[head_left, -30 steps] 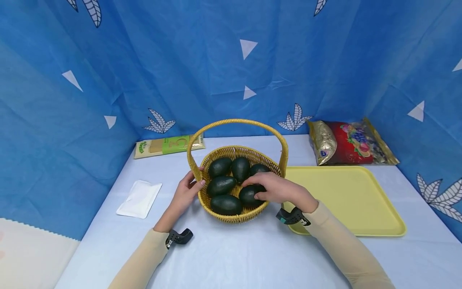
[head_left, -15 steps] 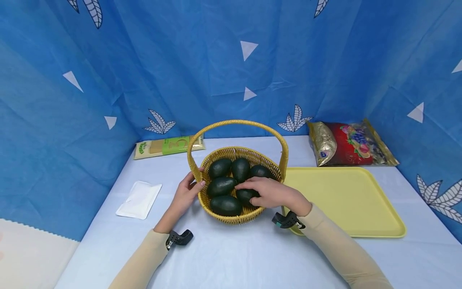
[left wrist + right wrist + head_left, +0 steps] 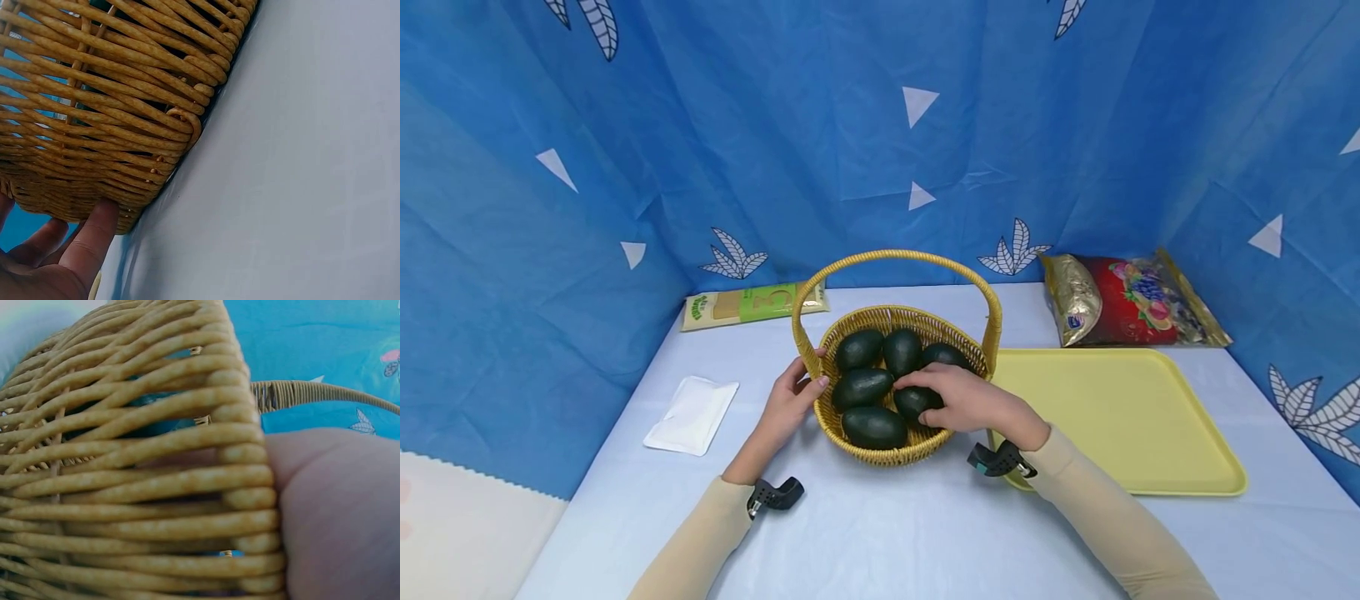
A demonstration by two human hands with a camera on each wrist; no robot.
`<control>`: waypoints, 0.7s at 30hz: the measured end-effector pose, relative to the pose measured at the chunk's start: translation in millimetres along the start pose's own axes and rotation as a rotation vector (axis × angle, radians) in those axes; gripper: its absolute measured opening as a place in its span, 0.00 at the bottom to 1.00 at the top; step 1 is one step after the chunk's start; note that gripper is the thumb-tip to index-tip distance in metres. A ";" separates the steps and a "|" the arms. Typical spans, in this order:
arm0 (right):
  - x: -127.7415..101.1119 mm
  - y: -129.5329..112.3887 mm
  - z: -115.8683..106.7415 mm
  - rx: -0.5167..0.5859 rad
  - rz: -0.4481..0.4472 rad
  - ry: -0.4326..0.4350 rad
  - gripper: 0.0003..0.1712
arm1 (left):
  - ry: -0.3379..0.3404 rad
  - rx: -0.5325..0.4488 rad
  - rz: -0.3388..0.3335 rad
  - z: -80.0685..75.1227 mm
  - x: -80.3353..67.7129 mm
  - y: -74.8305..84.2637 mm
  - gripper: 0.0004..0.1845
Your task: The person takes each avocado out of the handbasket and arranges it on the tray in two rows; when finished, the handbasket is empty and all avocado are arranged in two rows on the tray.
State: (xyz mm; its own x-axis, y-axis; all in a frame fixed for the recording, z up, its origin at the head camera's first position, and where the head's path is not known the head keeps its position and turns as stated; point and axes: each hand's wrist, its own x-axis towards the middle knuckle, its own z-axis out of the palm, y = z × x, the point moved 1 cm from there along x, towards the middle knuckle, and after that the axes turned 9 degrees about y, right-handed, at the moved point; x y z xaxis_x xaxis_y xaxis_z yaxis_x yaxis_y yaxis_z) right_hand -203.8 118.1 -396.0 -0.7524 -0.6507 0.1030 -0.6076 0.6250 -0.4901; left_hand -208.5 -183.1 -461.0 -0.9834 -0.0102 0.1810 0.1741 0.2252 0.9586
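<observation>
A yellow wicker basket [image 3: 904,455] with a tall arched handle stands on the table, holding several smooth dark green avocados [image 3: 863,388]. My left hand [image 3: 792,403] grips the basket's left rim at the foot of the handle, thumb over the edge. In the left wrist view, the fingers [image 3: 90,244] lie against the outside of the weave. Reaching over the right rim, my right hand [image 3: 972,398] has thumb and fingers around the front-right avocado [image 3: 913,404], still among the others. The basket wall hides those fingertips in the right wrist view.
A yellow tray [image 3: 1120,425] lies right of the basket, its near-left corner under the right wrist. Behind it is a red and gold bag [image 3: 1138,300]. A flat noodle-like packet [image 3: 752,303] lies at the back left, a white sachet [image 3: 692,415] at the left.
My right hand has shifted a little left and its fingers have settled around the front-right avocado. My left hand keeps its hold on the basket rim.
</observation>
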 end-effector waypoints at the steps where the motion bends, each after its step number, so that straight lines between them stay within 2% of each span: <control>1: -0.3 0.0 -0.4 0.003 0.002 0.005 0.30 | -0.001 0.001 -0.001 0.3 0.1 0.3 0.27; 7: -1.2 0.7 -3.9 0.053 0.027 0.042 0.31 | -0.002 0.005 -0.003 1.1 0.4 3.3 0.27; 13: -0.3 5.0 -6.5 0.147 0.071 0.106 0.31 | -0.001 0.015 -0.001 0.7 -0.6 5.2 0.28; 21: -2.0 6.6 -10.4 0.224 0.080 0.182 0.28 | 0.005 0.021 -0.009 1.2 -1.3 2.1 0.27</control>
State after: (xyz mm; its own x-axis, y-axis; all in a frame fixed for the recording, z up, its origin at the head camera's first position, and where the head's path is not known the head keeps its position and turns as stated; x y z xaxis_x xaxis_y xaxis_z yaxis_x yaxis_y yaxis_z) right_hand -209.0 128.0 -390.4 -0.8409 -0.5027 0.2003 -0.4889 0.5471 -0.6795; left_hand -206.9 -181.4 -459.4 -0.9847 -0.0177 0.1733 0.1638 0.2457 0.9554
